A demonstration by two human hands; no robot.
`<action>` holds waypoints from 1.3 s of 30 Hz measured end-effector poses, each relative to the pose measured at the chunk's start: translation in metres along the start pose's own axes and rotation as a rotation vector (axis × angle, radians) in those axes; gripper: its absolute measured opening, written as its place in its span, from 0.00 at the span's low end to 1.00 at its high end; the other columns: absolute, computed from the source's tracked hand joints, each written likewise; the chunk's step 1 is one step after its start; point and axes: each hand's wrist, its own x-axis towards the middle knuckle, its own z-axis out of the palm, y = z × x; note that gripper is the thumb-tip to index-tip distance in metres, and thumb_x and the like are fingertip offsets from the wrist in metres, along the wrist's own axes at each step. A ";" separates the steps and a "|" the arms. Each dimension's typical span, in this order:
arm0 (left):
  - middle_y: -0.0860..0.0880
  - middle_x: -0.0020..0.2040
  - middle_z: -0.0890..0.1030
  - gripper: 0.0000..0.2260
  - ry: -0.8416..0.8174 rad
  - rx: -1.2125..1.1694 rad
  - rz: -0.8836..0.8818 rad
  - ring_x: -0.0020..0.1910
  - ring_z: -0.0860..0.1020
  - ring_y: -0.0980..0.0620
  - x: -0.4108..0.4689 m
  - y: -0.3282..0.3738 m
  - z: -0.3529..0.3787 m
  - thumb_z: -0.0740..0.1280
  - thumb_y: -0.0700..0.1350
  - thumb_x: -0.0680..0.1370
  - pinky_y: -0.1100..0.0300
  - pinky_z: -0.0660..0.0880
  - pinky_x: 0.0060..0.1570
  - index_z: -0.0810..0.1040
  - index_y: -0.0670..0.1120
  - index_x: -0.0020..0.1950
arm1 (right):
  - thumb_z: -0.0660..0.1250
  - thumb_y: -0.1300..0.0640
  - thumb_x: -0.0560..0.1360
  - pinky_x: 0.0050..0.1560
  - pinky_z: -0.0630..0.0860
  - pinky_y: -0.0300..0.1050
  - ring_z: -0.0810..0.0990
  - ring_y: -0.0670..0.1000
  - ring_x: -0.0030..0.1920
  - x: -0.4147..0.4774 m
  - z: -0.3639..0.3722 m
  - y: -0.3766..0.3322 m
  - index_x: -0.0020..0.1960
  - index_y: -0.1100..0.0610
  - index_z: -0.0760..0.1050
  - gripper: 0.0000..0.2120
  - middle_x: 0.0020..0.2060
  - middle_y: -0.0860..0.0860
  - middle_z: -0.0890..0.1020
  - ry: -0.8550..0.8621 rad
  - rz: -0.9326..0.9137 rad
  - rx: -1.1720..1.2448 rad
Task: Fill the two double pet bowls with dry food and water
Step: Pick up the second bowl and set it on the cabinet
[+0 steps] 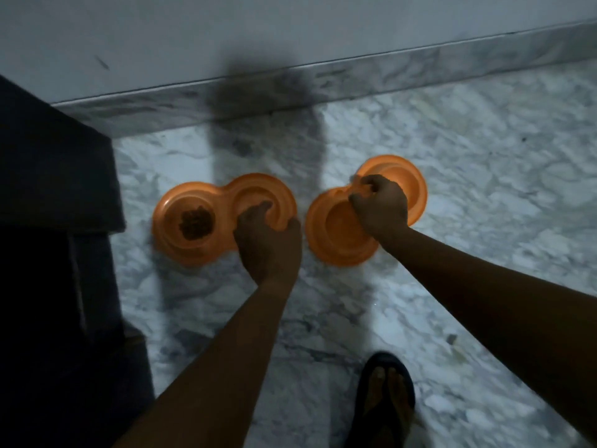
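Two orange double pet bowls lie side by side on the marble floor near the wall. The left double bowl (pixel 193 250) holds a small heap of brown dry food (pixel 196 223) in its left cup. My left hand (pixel 266 244) grips the rim of its right cup, fingers curled over the edge. The right double bowl (pixel 336 227) lies at an angle, its near cup looking bare. My right hand (pixel 379 205) pinches its narrow middle between the two cups and hides part of the far cup (pixel 410 185).
A dark piece of furniture (pixel 55 221) fills the left side, right next to the left bowl. A marble skirting (pixel 387 76) and pale wall run behind the bowls. My foot in a black sandal (pixel 386 392) stands at the bottom right on the grey-veined marble floor (pixel 500 189).
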 end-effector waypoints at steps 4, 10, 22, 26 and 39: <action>0.46 0.67 0.71 0.29 -0.076 0.048 -0.253 0.66 0.70 0.42 -0.032 0.033 0.051 0.74 0.55 0.70 0.47 0.72 0.58 0.72 0.50 0.69 | 0.70 0.47 0.71 0.62 0.77 0.56 0.78 0.63 0.63 0.027 -0.036 0.036 0.69 0.51 0.77 0.27 0.64 0.59 0.78 0.139 0.112 -0.055; 0.42 0.72 0.64 0.36 -0.194 -0.029 -0.550 0.66 0.70 0.37 -0.040 0.034 0.101 0.71 0.45 0.72 0.45 0.72 0.55 0.58 0.48 0.77 | 0.68 0.49 0.78 0.63 0.76 0.55 0.78 0.62 0.63 0.057 -0.048 0.082 0.74 0.56 0.69 0.27 0.68 0.61 0.75 0.065 0.196 0.054; 0.55 0.39 0.80 0.15 -0.063 -0.185 -0.219 0.45 0.78 0.46 -0.067 0.077 -0.028 0.71 0.49 0.65 0.49 0.77 0.52 0.81 0.49 0.51 | 0.71 0.51 0.74 0.51 0.77 0.47 0.83 0.55 0.55 -0.049 -0.137 0.050 0.70 0.54 0.75 0.26 0.52 0.54 0.84 0.024 0.265 0.362; 0.52 0.36 0.81 0.08 -0.093 -0.208 -0.109 0.43 0.80 0.41 -0.093 0.155 -0.146 0.70 0.51 0.63 0.52 0.77 0.43 0.80 0.52 0.40 | 0.73 0.52 0.72 0.49 0.76 0.47 0.82 0.53 0.53 -0.142 -0.223 -0.039 0.67 0.53 0.75 0.24 0.50 0.51 0.82 0.031 0.240 0.498; 0.47 0.59 0.83 0.23 -0.040 -0.463 0.037 0.60 0.79 0.47 -0.265 0.346 -0.570 0.71 0.48 0.68 0.59 0.74 0.57 0.81 0.45 0.62 | 0.70 0.49 0.74 0.44 0.75 0.46 0.80 0.53 0.56 -0.523 -0.435 -0.266 0.71 0.48 0.71 0.26 0.61 0.49 0.78 0.070 -0.016 0.626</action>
